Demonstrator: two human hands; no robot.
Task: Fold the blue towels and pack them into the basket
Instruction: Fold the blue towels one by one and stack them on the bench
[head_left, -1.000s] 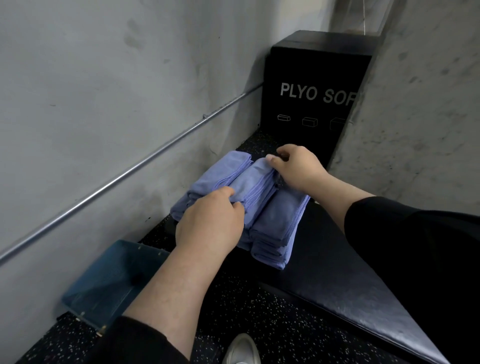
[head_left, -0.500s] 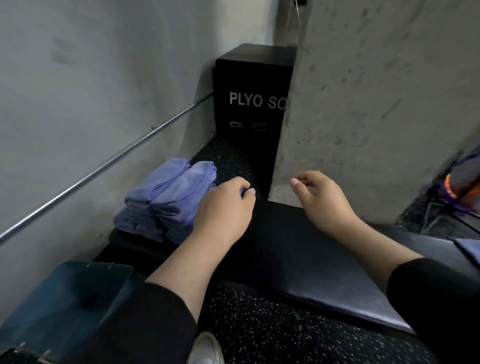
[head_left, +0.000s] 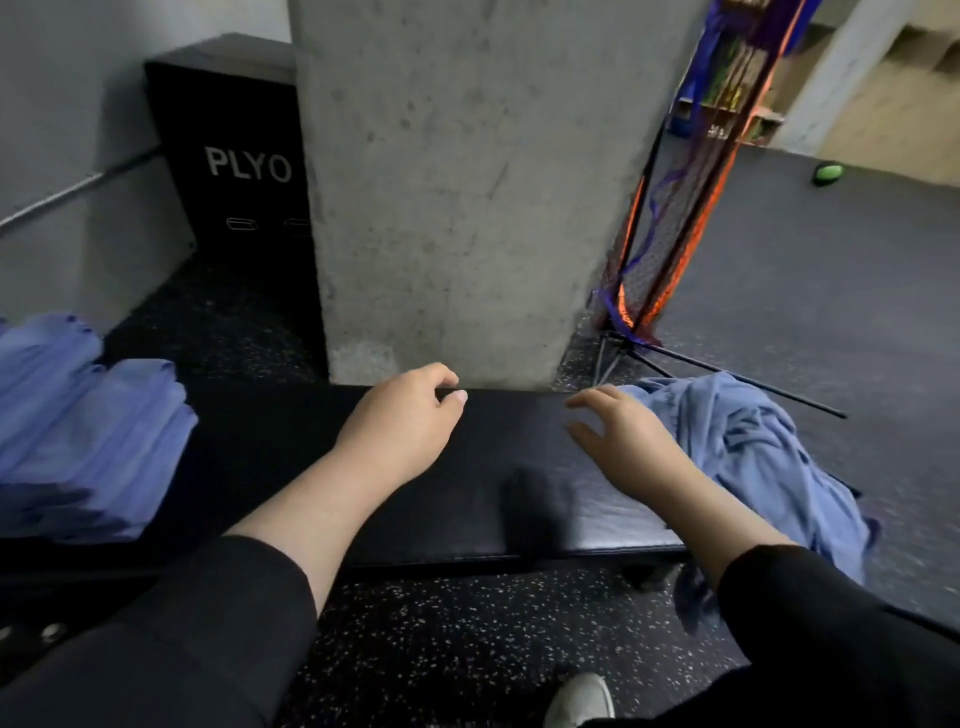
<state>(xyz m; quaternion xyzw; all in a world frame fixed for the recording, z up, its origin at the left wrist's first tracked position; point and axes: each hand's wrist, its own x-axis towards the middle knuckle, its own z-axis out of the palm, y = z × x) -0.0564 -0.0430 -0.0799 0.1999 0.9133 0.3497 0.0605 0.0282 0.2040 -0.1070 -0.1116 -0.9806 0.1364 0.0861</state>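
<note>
A stack of folded blue towels (head_left: 88, 436) sits on the left end of the black padded bench (head_left: 498, 499). A heap of unfolded blue towels (head_left: 753, 457) lies on the bench's right end and hangs over its edge. My left hand (head_left: 400, 421) hovers over the middle of the bench, fingers loosely curled, holding nothing. My right hand (head_left: 618, 436) is spread above the bench just left of the unfolded heap, not gripping it. The basket is out of view.
A concrete pillar (head_left: 467, 182) rises right behind the bench. A black plyo box (head_left: 234, 156) stands at the back left by the grey wall. A folded net stand (head_left: 670, 218) leans to the pillar's right. A green ball (head_left: 827, 173) lies on the far floor.
Both hands left the folded stack and moved right along the bench. The view swung right, bringing the unfolded heap into sight and taking the teal basket out of it.
</note>
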